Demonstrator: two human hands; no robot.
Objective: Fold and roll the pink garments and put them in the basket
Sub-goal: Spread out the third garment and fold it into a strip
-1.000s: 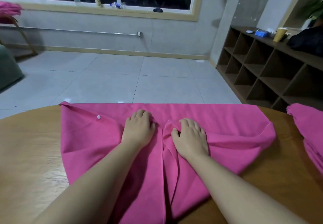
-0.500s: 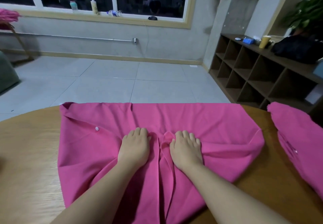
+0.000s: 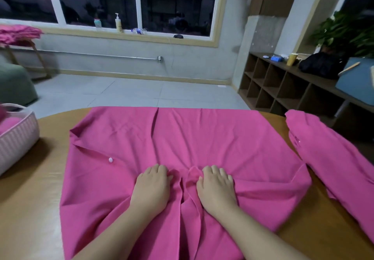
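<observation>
- My left hand (image 3: 150, 188) and right hand (image 3: 216, 186) had slid nearer me on the pink shirt (image 3: 182, 138), spread across the worktop (image 3: 30, 209).
- Fingers curled, bunching the fabric between them.
- The striped pink basket (image 3: 16, 138) had come into view at left.

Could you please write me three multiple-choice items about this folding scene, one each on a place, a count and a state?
1. Where is the basket relative to the spread garment?
A. to its left
B. to its right
C. on top of it

2. How many white buttons show on the spread garment?
A. none
B. one
C. four

3. What are the hands doing?
A. lifting the basket
B. hanging idle
C. resting on the garment with curled fingers

Answers: 1 A, it sits at the table's left edge. 2 B, a single button shows. 3 C, left hand and right hand bunch cloth at the middle.
</observation>
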